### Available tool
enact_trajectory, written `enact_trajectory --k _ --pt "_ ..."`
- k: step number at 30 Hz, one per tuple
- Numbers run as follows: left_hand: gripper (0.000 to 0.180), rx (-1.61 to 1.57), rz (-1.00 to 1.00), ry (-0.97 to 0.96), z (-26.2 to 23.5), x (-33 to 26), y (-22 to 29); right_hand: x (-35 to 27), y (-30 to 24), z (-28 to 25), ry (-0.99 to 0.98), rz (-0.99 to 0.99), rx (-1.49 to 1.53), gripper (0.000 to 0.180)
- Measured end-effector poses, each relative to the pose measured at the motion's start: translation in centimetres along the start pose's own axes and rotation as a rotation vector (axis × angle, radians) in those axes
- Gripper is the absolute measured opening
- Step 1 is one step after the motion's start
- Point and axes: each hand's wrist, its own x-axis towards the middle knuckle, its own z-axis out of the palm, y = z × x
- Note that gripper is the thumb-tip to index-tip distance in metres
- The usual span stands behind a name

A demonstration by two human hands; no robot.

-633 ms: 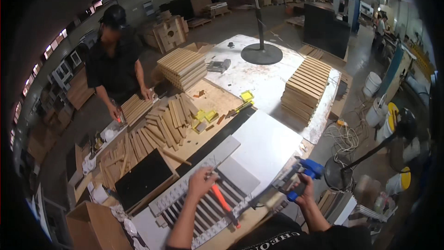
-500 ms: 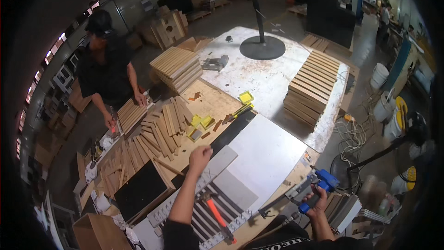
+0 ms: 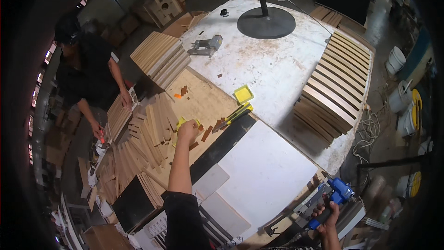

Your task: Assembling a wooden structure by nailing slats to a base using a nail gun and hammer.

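My left hand (image 3: 187, 131) is over the small yellow open boxes (image 3: 181, 122) on the plywood. Its fingers are curled together, and what they hold, if anything, is hidden. My right hand (image 3: 329, 215) grips a blue air nail gun (image 3: 341, 190) by its handle, at the right near edge of the table. Below my left forearm lie dark strips (image 3: 210, 224) set in a white slotted frame, partly covered by my sleeve. Beside them are a small grey panel (image 3: 212, 179) and a large white board (image 3: 270, 166).
Loose wooden strips (image 3: 148, 134) spread at the left. Across from me a person (image 3: 88, 65) works on a slatted piece. Slatted panels are stacked at the far left (image 3: 159, 58) and right (image 3: 335, 81). Beyond stand a grey stapler (image 3: 205, 46) and a round black stand base (image 3: 266, 23).
My left hand has moved forward from above the grey panel to the yellow boxes. The nail gun stays in my right hand. The view has shifted, and the orange-handled hammer is no longer visible.
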Motion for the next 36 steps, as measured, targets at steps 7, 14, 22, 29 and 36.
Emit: enact_trajectory --k 7,14,22,29,36 --pt "0.022 0.089 0.144 0.047 0.1 0.1 -0.8 0.7 0.0 1.6 -0.067 0.045 -0.016 0.045" --pt "0.021 -0.383 -0.045 0.211 1.3 -2.0 -2.4 0.8 0.3 1.5 -0.077 0.038 -0.013 0.046" --pt "0.017 -0.584 -0.046 0.274 0.0 -2.8 -3.2 0.3 0.8 1.9 -0.129 0.052 -0.08 0.045" --pt "0.017 -0.608 0.046 0.35 0.1 -3.5 -2.6 0.2 0.9 1.8 -0.152 0.068 -0.079 0.047" --pt "0.024 -0.24 -0.09 0.185 1.6 -4.5 -1.0 0.5 1.2 2.2 -0.187 0.076 -0.089 0.046"
